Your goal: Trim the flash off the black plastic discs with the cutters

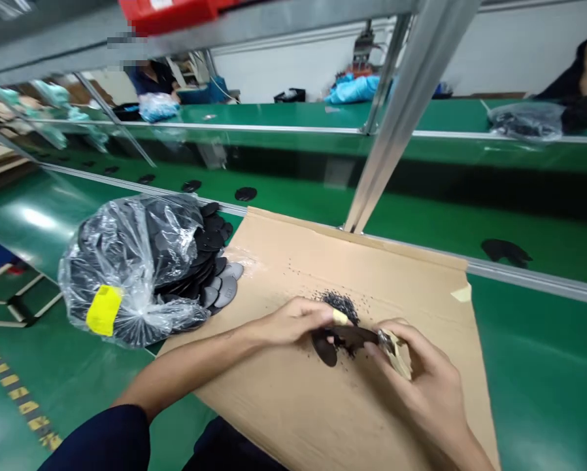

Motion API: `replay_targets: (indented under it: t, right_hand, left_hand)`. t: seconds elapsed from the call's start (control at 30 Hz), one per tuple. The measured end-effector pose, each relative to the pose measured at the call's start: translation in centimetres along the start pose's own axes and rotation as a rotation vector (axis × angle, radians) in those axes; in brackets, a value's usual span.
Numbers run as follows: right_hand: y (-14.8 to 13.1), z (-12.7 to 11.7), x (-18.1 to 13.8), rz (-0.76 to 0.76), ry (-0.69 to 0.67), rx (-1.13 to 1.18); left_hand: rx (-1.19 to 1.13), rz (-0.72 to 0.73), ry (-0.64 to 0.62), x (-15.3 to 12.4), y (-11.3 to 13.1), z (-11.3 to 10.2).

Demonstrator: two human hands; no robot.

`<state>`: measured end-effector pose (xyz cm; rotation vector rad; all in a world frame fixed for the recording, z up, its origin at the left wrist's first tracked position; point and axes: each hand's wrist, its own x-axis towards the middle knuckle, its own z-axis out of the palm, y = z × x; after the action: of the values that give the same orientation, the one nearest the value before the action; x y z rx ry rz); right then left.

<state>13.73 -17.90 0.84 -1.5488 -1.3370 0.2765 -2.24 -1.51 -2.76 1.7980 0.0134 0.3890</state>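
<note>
My left hand [298, 320] pinches a thin black plastic part [355, 337] with a curved outline, held tilted above the cardboard. Yellow tape wraps a fingertip of that hand. In the closed fingers of my right hand [425, 373] is a small metal tool wrapped in tan tape [399, 356], its shiny end against the part's right edge. The tool's exact kind is hidden by the fingers. Just behind the part lies a pile of tiny black plastic bits [340, 302]. Another rounded black piece [325, 350] shows below my left fingers; whether it belongs to the held part I cannot tell.
A clear plastic bag [127, 268] with a yellow label spills black oval parts [225, 291] to the left. Cardboard [284, 405] covers the bench. A metal post [401, 124] rises behind it. Black parts [246, 193] lie along the green conveyor [293, 209]. Other people sit beyond.
</note>
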Motion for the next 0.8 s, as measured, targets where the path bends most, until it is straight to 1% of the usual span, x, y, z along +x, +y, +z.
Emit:
replay_targets:
  t: [0.1,0.2,0.23,0.3,0.33,0.37,0.4,0.43,0.53,0.63,0.73,0.8]
  right_hand:
    - [0.2,-0.3,0.3,-0.057,0.011,-0.031]
    - [0.8,-0.7,0.5,-0.07,0.112,-0.132]
    - [1.1,-0.9,0.6,-0.072,0.146,-0.179]
    - [2.2,-1.4,0.6,-0.082,0.171,-0.292]
    - [2.9,-1.6,0.6,-0.089,0.161,-0.359]
    - [3.7,-1.9,0.5,-0.093,0.146,-0.434]
    - [4.5,-2.1,0.5,-0.092,0.129,-0.516]
    - [5.2,-2.4,0.3,-0.085,0.115,-0.602]
    - [7.1,-3.3,0.0,-0.034,0.074,-0.785]
    - [7.8,-4.2,-0.3,0.004,0.045,-0.862]
    - [7.1,-4.6,-0.6,0.051,-0.007,-0.873]
    - [6.1,-4.7,-1.0,0.097,-0.063,-0.86]
  left_hand:
    - [0.109,0.024,-0.044,1.3,0.2,-0.4]
    - [0.187,0.05,-0.044,2.9,1.5,-2.0]
    - [0.202,0.063,-0.039,3.6,2.1,-3.0]
    - [0.262,0.088,0.006,5.5,2.9,-5.5]
    - [0.313,0.089,0.047,6.7,3.1,-6.9]
    - [0.445,0.069,0.126,8.0,3.1,-8.3]
    - [0.609,0.004,0.214,9.5,2.8,-9.7]
    - [0.758,-0.099,0.294,11.0,2.4,-11.0]
    - [0.865,-0.209,0.36,14.9,0.3,-13.6]
    - [0.932,-0.33,0.342,16.8,-2.0,-14.7]
    - [0.992,-0.462,0.282,17.0,-3.7,-15.3]
    - [1.031,-0.524,0.244,16.7,-4.1,-15.7]
